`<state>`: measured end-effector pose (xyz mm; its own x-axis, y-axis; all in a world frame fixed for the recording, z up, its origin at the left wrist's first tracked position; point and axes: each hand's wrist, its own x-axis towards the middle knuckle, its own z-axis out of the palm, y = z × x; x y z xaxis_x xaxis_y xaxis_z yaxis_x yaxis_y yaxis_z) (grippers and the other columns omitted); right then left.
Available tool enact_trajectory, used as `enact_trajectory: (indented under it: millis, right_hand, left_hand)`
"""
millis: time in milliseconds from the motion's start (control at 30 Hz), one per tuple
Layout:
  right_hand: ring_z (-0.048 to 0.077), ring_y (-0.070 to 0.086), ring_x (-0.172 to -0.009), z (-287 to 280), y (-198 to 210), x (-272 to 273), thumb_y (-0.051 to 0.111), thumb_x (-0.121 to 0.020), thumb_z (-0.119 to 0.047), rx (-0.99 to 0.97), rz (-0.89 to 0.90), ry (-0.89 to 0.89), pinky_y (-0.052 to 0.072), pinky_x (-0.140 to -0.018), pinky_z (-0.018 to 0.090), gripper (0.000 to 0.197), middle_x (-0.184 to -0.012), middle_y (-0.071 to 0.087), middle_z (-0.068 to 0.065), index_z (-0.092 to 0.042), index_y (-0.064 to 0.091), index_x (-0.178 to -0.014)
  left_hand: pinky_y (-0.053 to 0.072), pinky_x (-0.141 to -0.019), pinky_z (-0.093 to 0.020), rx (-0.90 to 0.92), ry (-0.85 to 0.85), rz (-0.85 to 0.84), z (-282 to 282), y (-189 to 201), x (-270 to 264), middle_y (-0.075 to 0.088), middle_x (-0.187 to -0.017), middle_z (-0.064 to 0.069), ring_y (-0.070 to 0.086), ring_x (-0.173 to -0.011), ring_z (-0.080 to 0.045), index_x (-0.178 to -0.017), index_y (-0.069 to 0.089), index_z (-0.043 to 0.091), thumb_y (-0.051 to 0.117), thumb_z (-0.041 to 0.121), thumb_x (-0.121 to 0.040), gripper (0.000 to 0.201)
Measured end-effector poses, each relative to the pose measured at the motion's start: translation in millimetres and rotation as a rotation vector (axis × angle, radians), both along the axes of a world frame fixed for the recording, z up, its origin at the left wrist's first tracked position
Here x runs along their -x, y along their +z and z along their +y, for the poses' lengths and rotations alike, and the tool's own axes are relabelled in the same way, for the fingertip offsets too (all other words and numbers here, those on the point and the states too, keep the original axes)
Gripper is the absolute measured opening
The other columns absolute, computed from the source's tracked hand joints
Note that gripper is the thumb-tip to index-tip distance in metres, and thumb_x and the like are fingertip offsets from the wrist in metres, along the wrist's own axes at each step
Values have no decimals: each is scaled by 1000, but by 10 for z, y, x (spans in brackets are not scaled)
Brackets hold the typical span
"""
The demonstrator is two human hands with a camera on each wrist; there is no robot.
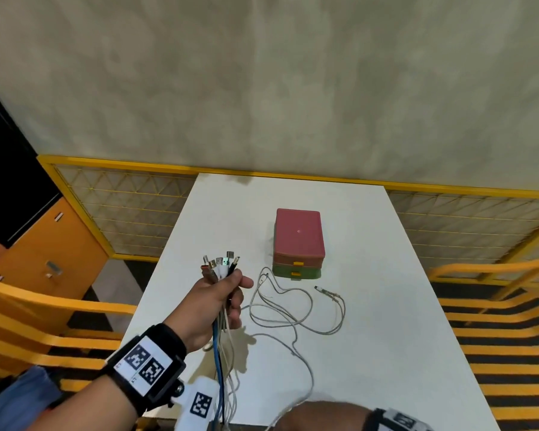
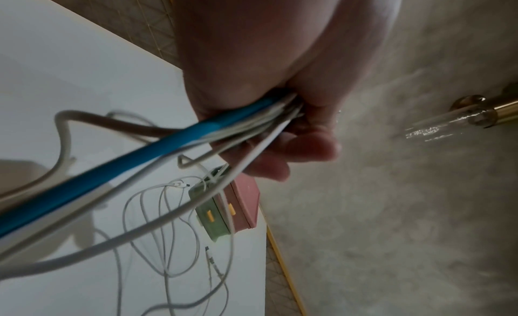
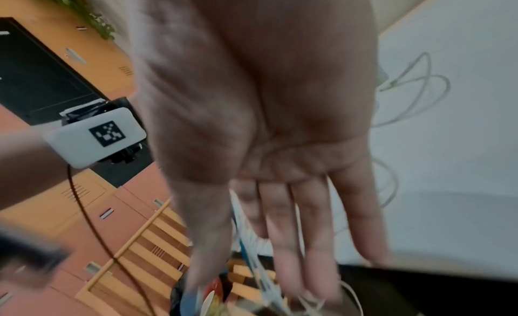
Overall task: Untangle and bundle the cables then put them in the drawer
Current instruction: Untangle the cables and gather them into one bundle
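My left hand (image 1: 235,295) grips a bunch of cables (image 1: 220,343) above the white table (image 1: 386,321), their plugs (image 1: 220,264) fanned upward. In the left wrist view its fingers (image 2: 283,152) curl round a blue cable (image 2: 134,157) and several white ones. The strands hang past the table's near edge. One loose white cable (image 1: 296,318) lies looped on the table. Behind it stands a small drawer box (image 1: 297,241), pink over green, both drawers shut. My right hand (image 1: 319,415) is low at the near edge; its fingers (image 3: 283,243) are straight, with the hanging strands just behind them.
A yellow mesh fence (image 1: 122,206) runs behind the table. Orange slatted chairs (image 1: 28,309) stand on both sides. An orange cabinet (image 1: 50,244) with a black panel stands at the left.
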<state>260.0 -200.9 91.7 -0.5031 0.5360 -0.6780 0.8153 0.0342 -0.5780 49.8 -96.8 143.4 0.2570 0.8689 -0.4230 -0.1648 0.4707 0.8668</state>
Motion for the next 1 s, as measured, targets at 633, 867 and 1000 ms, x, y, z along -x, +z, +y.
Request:
enact_trajectory:
  millis: [633,867,1000]
  right_hand:
    - [31,59,-106,1344,-924,409,55,-85,-36,-595,-328,-286,43,-81,37,23,-110,64,4,-19,63,-98]
    - [19,63,-84,1231,-904,372,53,-89,-38,-478,-40,-436,44,-71,34,21,-83,67,-2,-24,58,-75]
    - [-1,55,-64,1211,-471,98,63,-92,-31,-470,371,-842,40,-62,19,28,-63,63,-17,-28,62,-65]
  left_hand:
    - [54,-52,-32,108,45,24,52,-158,-29,62,-67,-11,64,-56,-23,-98,66,1,54,33,-99,35]
    - [56,-66,-36,175,106,18,169,-265,-46,75,-84,-10,74,-81,-25,-98,68,6,53,38,-99,36]
    - [57,-80,-42,247,127,-71,212,-328,-111,75,-111,-13,72,-104,-26,-110,68,5,50,37,-100,38]
